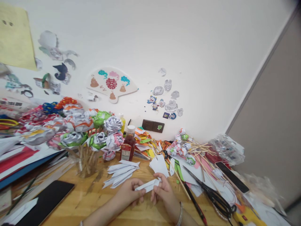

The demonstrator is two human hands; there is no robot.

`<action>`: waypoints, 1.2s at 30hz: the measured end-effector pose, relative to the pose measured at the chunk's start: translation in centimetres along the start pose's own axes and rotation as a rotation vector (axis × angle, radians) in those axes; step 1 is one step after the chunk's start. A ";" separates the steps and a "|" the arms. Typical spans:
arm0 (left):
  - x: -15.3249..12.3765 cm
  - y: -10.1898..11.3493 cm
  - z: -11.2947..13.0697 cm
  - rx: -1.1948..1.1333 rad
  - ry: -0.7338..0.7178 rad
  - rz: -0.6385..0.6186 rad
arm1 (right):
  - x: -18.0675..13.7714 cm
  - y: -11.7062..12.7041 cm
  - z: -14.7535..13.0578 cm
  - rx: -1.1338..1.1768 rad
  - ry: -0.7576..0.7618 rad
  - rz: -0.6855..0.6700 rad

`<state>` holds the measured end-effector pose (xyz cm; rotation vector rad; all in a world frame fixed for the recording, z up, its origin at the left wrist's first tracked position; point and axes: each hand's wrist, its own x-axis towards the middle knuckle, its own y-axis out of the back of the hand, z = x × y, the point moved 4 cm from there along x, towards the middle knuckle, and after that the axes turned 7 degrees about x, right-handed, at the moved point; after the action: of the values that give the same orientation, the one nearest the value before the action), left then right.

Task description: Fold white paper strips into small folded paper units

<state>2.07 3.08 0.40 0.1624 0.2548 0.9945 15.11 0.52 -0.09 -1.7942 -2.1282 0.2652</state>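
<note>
A folded strip of white paper (148,185) stretches between my two hands, low over the wooden table. My left hand (131,191) pinches its left end between thumb and fingers. At the other end my right hand (163,190) grips the strip, thumb in front and fingers behind. Just beyond my left hand lies a pile of folded white paper strips (122,172). Past my right hand rests a small stack of flat white paper pieces (159,165).
A jar of paper flowers (82,163) and a red-brown bottle (128,144) stand at the back left. On the right lie black scissors (211,194), a phone (231,176), wooden sticks (197,147) and a yellow tool (246,216). A dark tablet-like slab (47,201) lies front left.
</note>
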 end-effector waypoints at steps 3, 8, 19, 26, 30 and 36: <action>0.0 0.1 0.1 -0.010 -0.011 -0.019 | 0.0 0.0 0.0 0.011 0.007 0.001; -0.3 0.2 0.7 -0.070 -0.037 -0.108 | 0.2 0.5 -0.2 0.017 0.020 0.071; -0.1 0.4 0.2 -0.072 -0.042 -0.050 | 0.1 0.2 -0.4 0.005 0.010 0.120; -0.3 0.3 0.6 -0.097 -0.041 -0.111 | 0.2 0.7 -1.0 -0.034 0.001 0.165; -0.3 0.5 0.6 -0.094 -0.032 -0.079 | 0.2 0.6 -1.3 -0.050 -0.002 0.172; -0.1 0.6 0.4 -0.106 -0.021 -0.044 | 0.3 0.7 -0.7 -0.056 0.003 0.156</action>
<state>1.64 3.33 0.92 0.0701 0.1846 0.9601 16.01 0.89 0.38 -1.9951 -2.0147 0.2430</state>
